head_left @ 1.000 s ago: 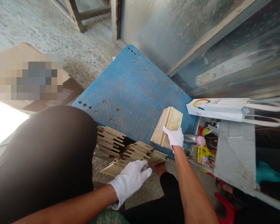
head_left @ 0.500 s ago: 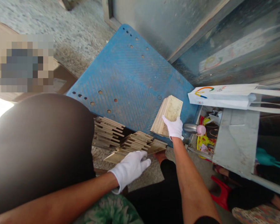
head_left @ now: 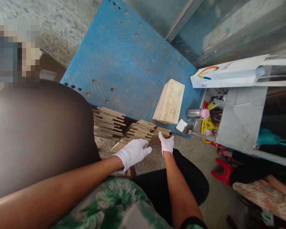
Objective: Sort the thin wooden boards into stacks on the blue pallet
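Observation:
Both hands wear white gloves. My left hand is beside a staggered pile of thin, flat, pale boards, its fingers loosely stretched out; whether it touches the lowest board cannot be told. At the right end of that pile is my right hand, thumb and fingers apart, close to a small group of boards. On the blue plastic pallet a fanned stack of similar boards stands on edge, its front one blotched and pale. A second staggered pile is farther left.
A small white piece lies near the stack. To the right are a metal flask with pink cap, a white paper bag, a grey metal surface and a red stool. Another person sits at lower right.
My right hand has let go of the board stack on the pallet and moved down and left to the lower pile. My left hand stays by that pile. The view has shifted.

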`<action>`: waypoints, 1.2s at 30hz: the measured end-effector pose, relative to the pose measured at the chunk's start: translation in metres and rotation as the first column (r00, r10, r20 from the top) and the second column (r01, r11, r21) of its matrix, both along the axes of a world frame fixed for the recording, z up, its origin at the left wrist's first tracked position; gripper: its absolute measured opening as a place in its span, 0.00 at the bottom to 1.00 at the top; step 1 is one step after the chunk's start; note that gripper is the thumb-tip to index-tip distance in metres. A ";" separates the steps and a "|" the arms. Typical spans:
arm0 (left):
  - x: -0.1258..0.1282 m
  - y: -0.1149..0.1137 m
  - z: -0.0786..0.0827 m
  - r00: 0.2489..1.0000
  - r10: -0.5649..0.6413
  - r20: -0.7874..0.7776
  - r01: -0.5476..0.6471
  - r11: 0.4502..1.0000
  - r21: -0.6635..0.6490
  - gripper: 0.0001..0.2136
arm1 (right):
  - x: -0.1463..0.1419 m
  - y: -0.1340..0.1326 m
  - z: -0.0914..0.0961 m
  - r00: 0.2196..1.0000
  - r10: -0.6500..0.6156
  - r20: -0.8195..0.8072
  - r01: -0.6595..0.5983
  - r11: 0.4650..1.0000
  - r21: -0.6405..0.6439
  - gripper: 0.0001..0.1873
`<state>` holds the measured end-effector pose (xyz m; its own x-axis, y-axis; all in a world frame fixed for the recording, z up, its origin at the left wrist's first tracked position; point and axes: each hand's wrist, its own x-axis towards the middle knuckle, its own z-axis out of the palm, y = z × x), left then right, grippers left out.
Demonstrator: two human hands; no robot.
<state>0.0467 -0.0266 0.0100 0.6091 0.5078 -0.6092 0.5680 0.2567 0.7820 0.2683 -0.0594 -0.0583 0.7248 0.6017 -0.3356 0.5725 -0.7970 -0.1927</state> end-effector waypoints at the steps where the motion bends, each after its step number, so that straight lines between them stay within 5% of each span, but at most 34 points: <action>1: 0.000 0.000 -0.001 0.999 -0.037 -0.008 0.037 0.999 0.010 0.18 | -0.003 -0.001 -0.006 1.000 -0.021 0.004 0.021 0.999 -0.036 0.52; 6: -0.004 0.000 -0.002 0.980 -0.178 -0.090 0.182 0.983 0.035 0.17 | -0.013 0.008 -0.029 0.997 -0.075 0.022 0.077 0.989 -0.126 0.70; 12: -0.008 0.006 0.003 0.962 -0.216 -0.169 0.220 0.976 0.006 0.17 | -0.010 0.008 -0.044 0.992 -0.113 0.054 0.117 0.991 -0.068 0.72; 21: -0.006 0.006 0.001 0.955 -0.238 -0.179 0.240 0.971 -0.013 0.17 | -0.022 0.009 -0.041 0.990 -0.102 0.102 0.109 0.992 -0.068 0.68; 28: -0.004 0.008 0.006 0.963 -0.225 -0.147 0.232 0.972 0.031 0.16 | -0.020 0.006 -0.016 0.981 -0.086 0.175 0.084 0.996 0.022 0.57; 36: -0.001 0.003 0.004 0.988 -0.126 -0.084 0.134 0.986 0.099 0.16 | -0.013 0.012 0.050 0.936 -0.025 0.351 -0.052 0.977 0.209 0.52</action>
